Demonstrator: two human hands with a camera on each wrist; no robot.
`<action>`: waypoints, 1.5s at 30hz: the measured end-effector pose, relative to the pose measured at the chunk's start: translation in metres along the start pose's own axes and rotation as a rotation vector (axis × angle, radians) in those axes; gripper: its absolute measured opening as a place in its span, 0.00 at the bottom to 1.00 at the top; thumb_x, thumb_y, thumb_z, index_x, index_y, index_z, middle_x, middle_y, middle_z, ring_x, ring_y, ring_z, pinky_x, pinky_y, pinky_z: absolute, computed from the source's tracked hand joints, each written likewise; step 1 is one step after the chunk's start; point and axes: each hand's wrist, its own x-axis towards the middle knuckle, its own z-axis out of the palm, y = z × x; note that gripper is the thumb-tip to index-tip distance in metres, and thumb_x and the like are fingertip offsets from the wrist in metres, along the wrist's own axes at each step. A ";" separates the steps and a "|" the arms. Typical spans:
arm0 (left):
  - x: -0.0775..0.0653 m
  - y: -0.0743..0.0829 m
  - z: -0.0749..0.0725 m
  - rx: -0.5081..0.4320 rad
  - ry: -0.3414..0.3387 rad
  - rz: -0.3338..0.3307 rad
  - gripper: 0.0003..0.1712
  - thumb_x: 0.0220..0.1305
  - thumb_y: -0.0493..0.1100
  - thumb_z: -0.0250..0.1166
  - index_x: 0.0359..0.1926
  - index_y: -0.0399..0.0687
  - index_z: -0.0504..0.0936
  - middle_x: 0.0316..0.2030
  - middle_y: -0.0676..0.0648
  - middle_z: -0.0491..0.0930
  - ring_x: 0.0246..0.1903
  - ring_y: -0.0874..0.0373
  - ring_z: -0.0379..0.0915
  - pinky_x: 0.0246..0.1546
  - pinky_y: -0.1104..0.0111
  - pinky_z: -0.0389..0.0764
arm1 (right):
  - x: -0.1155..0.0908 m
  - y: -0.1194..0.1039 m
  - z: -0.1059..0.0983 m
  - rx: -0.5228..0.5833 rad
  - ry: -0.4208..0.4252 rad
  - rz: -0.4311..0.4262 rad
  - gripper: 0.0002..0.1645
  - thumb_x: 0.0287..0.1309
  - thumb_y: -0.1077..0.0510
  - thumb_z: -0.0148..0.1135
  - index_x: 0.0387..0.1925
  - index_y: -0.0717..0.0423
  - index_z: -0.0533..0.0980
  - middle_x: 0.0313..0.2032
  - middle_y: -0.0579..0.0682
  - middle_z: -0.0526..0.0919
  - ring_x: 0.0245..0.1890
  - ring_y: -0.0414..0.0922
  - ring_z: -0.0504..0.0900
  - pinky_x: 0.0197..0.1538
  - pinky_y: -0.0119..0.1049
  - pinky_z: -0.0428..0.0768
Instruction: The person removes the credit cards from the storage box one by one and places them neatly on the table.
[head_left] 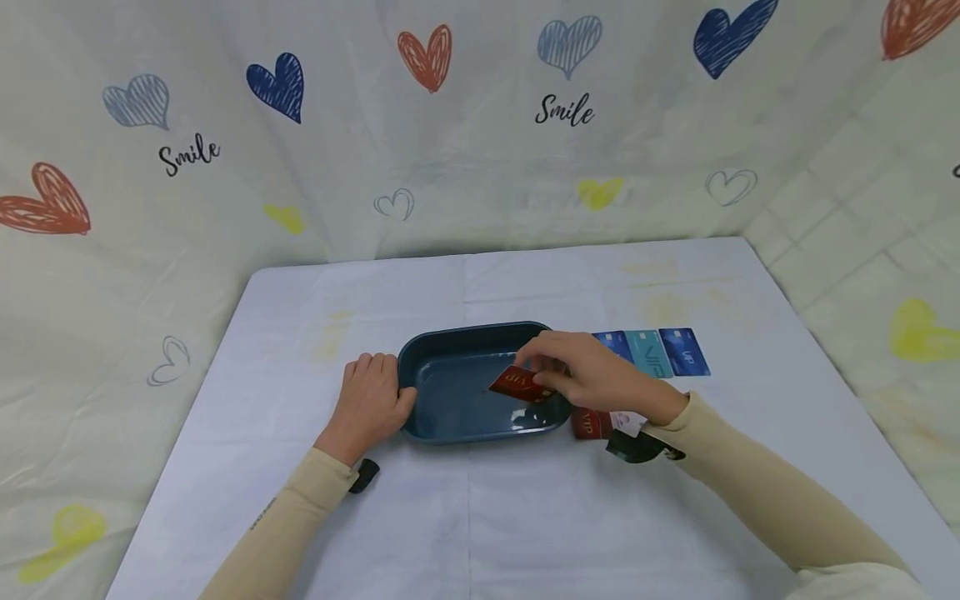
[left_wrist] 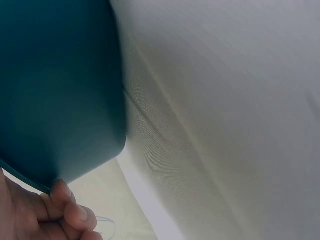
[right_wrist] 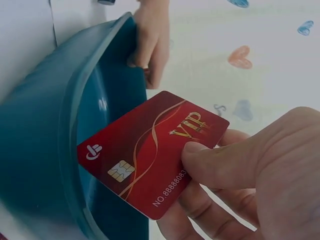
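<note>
A dark teal rectangular tray [head_left: 450,396] sits on the white table. My left hand [head_left: 369,407] grips its left end, thumb over the rim and fingers outside; the left wrist view shows fingertips at the rim beside the tray's outer wall [left_wrist: 65,90]. Above the tray's right part, my right hand [head_left: 592,373] holds a red VIP card [right_wrist: 150,150], tilted. In the right wrist view the thumb presses on the card's printed face, with fingers behind it. Gold lettering, a chip and a number show on that face.
Right of the tray, a blue card [head_left: 615,342], a teal VIP card [head_left: 648,353] and another blue card [head_left: 684,352] lie in a row. Nearer the front are another red card [head_left: 591,423] and a pale card [head_left: 628,422], partly hidden by the right wrist. A heart-patterned curtain [head_left: 480,150] hangs behind.
</note>
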 end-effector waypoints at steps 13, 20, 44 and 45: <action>0.000 0.001 -0.002 -0.001 0.023 0.019 0.10 0.62 0.43 0.55 0.27 0.44 0.68 0.24 0.45 0.66 0.29 0.48 0.58 0.41 0.55 0.65 | -0.020 0.009 -0.016 0.041 0.128 0.097 0.18 0.64 0.62 0.67 0.54 0.46 0.79 0.38 0.42 0.83 0.39 0.36 0.79 0.42 0.33 0.83; 0.001 0.002 -0.003 0.010 0.019 0.021 0.11 0.63 0.43 0.57 0.27 0.43 0.68 0.24 0.45 0.65 0.30 0.48 0.58 0.42 0.54 0.65 | -0.035 0.019 -0.024 0.074 0.181 0.135 0.17 0.66 0.64 0.65 0.55 0.48 0.78 0.39 0.43 0.83 0.40 0.37 0.78 0.44 0.33 0.84; 0.000 0.003 -0.003 -0.006 -0.013 -0.005 0.11 0.63 0.44 0.55 0.28 0.42 0.69 0.25 0.45 0.66 0.32 0.47 0.59 0.43 0.54 0.63 | -0.079 0.041 -0.041 0.156 0.322 0.353 0.18 0.67 0.66 0.64 0.56 0.56 0.75 0.42 0.48 0.77 0.42 0.35 0.78 0.44 0.25 0.81; 0.000 0.003 -0.003 -0.007 -0.015 -0.006 0.11 0.63 0.44 0.55 0.29 0.42 0.69 0.25 0.45 0.66 0.32 0.47 0.59 0.43 0.54 0.63 | -0.081 0.042 -0.041 0.158 0.325 0.364 0.18 0.67 0.65 0.64 0.56 0.56 0.75 0.42 0.48 0.77 0.42 0.35 0.78 0.43 0.25 0.81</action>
